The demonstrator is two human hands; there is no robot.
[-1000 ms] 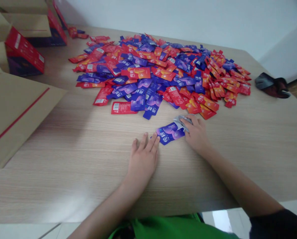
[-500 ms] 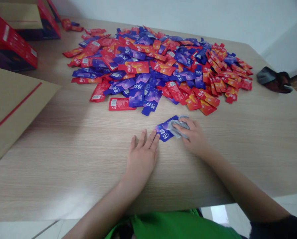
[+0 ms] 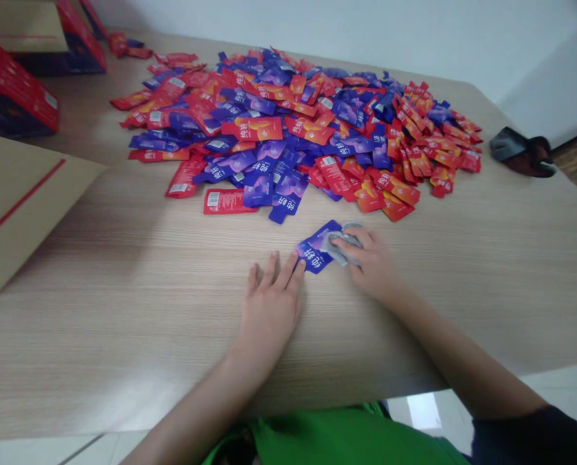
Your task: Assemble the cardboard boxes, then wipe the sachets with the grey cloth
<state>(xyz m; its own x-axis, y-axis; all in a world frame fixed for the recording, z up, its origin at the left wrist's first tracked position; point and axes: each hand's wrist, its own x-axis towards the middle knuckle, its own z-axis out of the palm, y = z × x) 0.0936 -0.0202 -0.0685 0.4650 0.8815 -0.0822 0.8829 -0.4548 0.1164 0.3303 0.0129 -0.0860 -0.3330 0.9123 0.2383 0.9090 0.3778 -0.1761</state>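
A purple-blue sachet (image 3: 314, 253) with white lettering lies flat on the wooden table, face up and slanted. My left hand (image 3: 272, 303) is palm down with its fingers stretched out; fingertips touch the sachet's left edge. My right hand (image 3: 373, 261) grips a crumpled grey cloth (image 3: 341, 247) and presses it onto the sachet's right part, which the cloth partly covers. Just beyond both hands spreads a large heap of red-orange and purple sachets (image 3: 264, 129).
Red and dark blue boxes (image 3: 17, 90) stand at the back left. Nearer, a tan cardboard flap (image 3: 31, 200) with a red stripe juts over the table. A dark, shiny object (image 3: 523, 152) lies at the right, near the wall (image 3: 414, 39). The table's front edge runs close to my body.
The view has shifted slightly, so everything sits a little further left. My left hand still rests at the sachet's edge, and the cloth stays on its right part under my right hand.
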